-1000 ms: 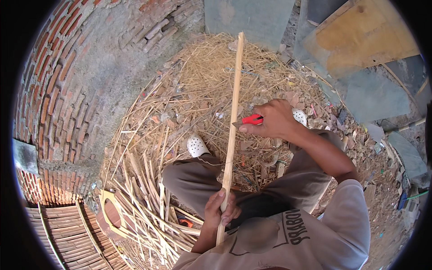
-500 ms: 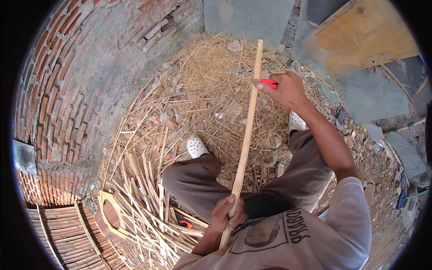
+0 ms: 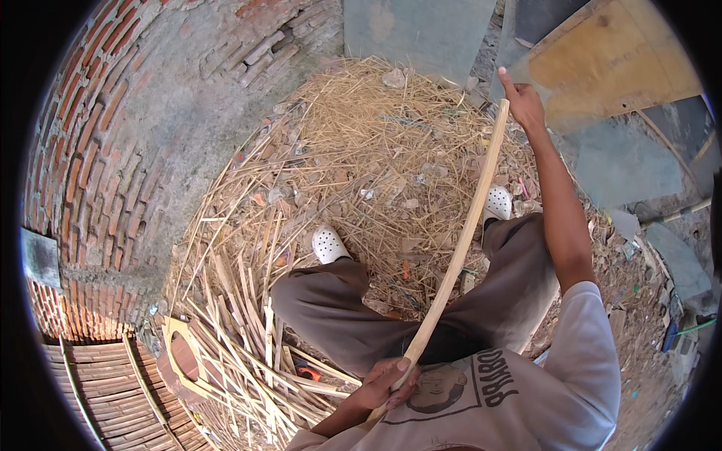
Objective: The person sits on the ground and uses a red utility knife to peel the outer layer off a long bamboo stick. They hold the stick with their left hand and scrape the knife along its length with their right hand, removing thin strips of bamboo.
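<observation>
A long, pale strip of split bamboo or wood [image 3: 460,259] slants up and to the right from my lap. My left hand [image 3: 390,385] is wrapped around its lower part, close to my shirt. Beyond the strip's upper tip, my right hand [image 3: 524,104] is lifted at the far right, thumb stretched out and fingers curled. The back of that hand faces me, so what lies in the fingers is hidden; no red tool shows there. The strip's tip is right beside this hand, though I cannot tell whether they touch.
Cut strips [image 3: 256,361] lie piled at my left, with an orange-handled tool [image 3: 307,372] among them. Straw-like shavings [image 3: 361,113] cover the ground. A brick wall [image 3: 98,150] rises at left; grey sheets [image 3: 628,161] and a brown board [image 3: 602,60] lie at right.
My right hand has moved up and right, past the strip's end, and the red-handled tool in it has gone out of sight. The strip's upper end has swung right and lower.
</observation>
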Available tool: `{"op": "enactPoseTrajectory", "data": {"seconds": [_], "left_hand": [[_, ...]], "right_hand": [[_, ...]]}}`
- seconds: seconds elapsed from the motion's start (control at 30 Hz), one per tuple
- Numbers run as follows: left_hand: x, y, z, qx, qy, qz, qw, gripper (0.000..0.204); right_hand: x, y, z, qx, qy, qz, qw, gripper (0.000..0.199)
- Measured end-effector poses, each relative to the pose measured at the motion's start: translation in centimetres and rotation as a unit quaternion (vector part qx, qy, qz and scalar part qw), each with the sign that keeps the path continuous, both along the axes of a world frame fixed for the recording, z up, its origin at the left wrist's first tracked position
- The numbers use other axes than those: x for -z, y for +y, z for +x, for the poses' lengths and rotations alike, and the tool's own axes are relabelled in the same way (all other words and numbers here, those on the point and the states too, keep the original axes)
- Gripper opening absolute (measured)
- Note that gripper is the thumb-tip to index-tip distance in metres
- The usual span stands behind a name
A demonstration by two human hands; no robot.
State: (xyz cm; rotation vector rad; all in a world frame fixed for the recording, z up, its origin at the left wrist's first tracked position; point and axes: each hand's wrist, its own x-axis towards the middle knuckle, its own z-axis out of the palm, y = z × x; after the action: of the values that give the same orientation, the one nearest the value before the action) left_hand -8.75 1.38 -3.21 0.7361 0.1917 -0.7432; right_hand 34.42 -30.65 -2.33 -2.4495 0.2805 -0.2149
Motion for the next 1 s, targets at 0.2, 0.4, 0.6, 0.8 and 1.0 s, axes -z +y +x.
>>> {"op": "enactPoseTrajectory", "data": {"seconds": [0.2, 0.4, 0.6, 0.8, 1.0], "left_hand": [[0.5, 0.8, 2.6, -0.124, 0.026, 0.058, 0.99, 0.04], [-1.4, 0.3, 7.7, -0.162, -0.023, 0.064, 0.984, 0.041], [-1.6, -0.1, 7.4, -0.168, -0.021, 0.038, 0.985, 0.04], [-1.7, -0.4, 7.3, -0.159, -0.022, 0.053, 0.986, 0.04], [-2.0, -0.8, 5.0, -0.107, -0.03, 0.06, 0.992, 0.04]], "right_hand": [[-0.7, 5.6, -8.2, -0.196, 0.055, -0.077, 0.976, 0.084], [-0.2, 12.7, -18.0, -0.461, -0.08, -0.086, 0.879, 0.066], [0.7, 12.4, -14.7, -0.368, -0.11, -0.089, 0.919, 0.067], [0.1, 12.6, -16.4, -0.412, -0.09, -0.13, 0.897, 0.075], [-1.8, 9.3, -9.3, -0.224, -0.003, -0.105, 0.969, 0.081]]}}
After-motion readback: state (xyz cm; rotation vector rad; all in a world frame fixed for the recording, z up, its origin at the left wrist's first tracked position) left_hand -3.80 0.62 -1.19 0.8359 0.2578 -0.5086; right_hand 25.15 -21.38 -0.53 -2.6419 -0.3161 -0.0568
